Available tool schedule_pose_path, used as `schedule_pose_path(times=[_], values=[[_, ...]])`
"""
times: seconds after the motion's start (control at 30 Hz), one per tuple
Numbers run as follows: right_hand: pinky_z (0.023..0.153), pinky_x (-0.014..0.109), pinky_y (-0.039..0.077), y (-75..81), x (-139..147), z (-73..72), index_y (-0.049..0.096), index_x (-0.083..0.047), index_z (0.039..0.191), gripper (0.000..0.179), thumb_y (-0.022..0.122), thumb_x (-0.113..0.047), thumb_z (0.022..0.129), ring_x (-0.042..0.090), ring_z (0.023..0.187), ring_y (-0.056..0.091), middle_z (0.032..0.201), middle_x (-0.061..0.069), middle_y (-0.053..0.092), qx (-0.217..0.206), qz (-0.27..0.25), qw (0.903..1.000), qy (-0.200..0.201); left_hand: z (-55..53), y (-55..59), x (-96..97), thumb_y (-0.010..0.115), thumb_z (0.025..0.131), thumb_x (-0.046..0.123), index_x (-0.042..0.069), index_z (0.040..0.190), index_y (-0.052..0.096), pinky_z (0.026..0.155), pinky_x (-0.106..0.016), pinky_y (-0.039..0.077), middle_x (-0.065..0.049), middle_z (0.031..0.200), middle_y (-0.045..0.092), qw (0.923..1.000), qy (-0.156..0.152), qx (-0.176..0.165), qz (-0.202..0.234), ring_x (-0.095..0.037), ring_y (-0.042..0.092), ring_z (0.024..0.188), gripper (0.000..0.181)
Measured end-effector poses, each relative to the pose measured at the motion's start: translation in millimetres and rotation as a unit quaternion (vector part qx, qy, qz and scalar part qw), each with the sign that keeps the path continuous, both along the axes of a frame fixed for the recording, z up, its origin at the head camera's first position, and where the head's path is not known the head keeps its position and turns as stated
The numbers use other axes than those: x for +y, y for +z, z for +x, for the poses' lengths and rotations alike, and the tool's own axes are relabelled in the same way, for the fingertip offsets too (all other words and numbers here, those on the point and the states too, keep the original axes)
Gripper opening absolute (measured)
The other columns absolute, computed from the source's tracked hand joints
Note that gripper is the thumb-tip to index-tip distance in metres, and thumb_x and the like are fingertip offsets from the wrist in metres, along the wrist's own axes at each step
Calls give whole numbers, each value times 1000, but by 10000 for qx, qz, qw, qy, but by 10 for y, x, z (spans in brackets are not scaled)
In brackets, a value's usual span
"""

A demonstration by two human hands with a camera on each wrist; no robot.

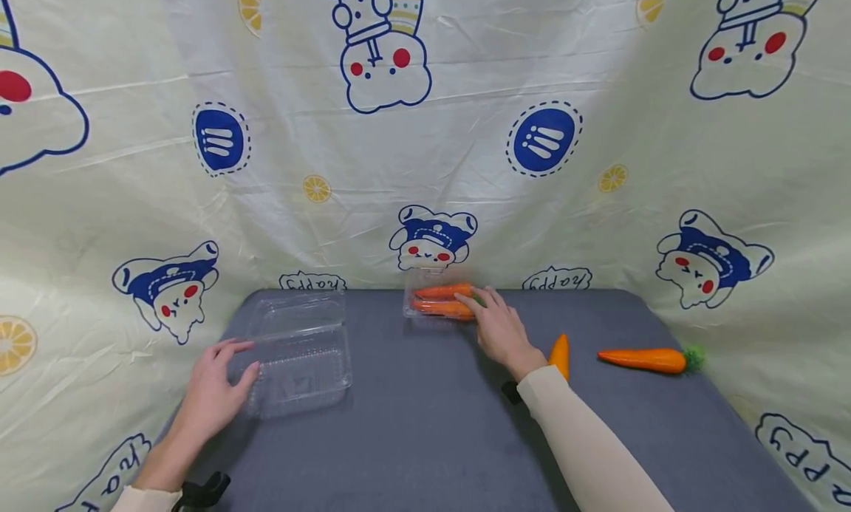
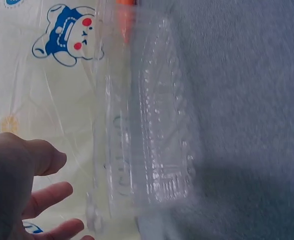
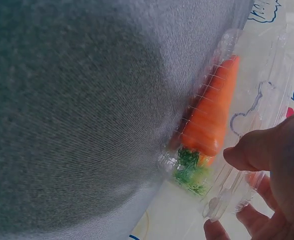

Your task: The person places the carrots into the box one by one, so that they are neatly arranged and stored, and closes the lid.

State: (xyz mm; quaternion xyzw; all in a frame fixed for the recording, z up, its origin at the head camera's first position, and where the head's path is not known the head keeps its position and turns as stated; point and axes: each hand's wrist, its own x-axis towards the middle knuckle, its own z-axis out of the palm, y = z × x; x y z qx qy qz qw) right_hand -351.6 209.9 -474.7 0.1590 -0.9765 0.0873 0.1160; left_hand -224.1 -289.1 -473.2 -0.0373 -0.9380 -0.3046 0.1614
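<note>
Directions are read from the worktop centre. At 9 o'clock, the left hand is held with fingers spread beside an open clear container. At 12, two carrots are contained in a second clear container; by its right edge, the right hand's fingers are parted. At 2, a third carrot is partly hidden by the right sleeve. Near 3, a fourth carrot is seen.

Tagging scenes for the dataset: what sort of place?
Probably a staged tabletop setup: a grey table, a cartoon-print sheet around its back and sides, and carrots with clear plastic containers laid out.
</note>
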Motion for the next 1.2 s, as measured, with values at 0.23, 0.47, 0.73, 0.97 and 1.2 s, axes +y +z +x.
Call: schedule_pose_path(times=[0.23,0.47,0.73,0.97,1.2], values=[[132,81,41,-3,21,-44,45,-24,181,75,66,-1,113,51,180,25,192,16,35,-279,-105,9996,18,-53,-3,-116,67,118,26,-9,169,48,127,-84,39,-47,170,41,9962,139,-857,3,-68,44,156,65],[137,84,31,-1,54,-18,36,-24,185,82,69,-8,112,51,182,16,197,14,21,-427,-264,9987,79,-109,-49,-141,64,121,29,-13,175,35,117,-78,54,-51,165,44,9913,161,-1307,-26,-64,63,141,74],[136,85,30,-50,93,88,33,-24,186,81,68,-12,114,52,182,14,197,14,19,-360,-478,9981,129,-124,-120,-104,63,121,31,-18,175,25,126,-76,48,-49,174,38,9874,57,-1578,32,-61,65,144,82],[136,85,31,-27,104,249,34,-20,186,83,73,-14,113,54,180,20,196,16,21,-239,-552,9980,177,-112,-141,-64,65,120,29,-18,175,26,125,-76,49,-45,175,40,9894,-43,-1446,102,-60,66,145,82],[132,86,36,-27,75,408,39,-17,184,81,77,-16,112,53,179,23,195,17,24,-128,-570,9978,324,-72,-151,32,70,118,28,-15,173,34,121,-74,54,-43,167,53,9898,-206,-1402,170,-54,73,139,78]])
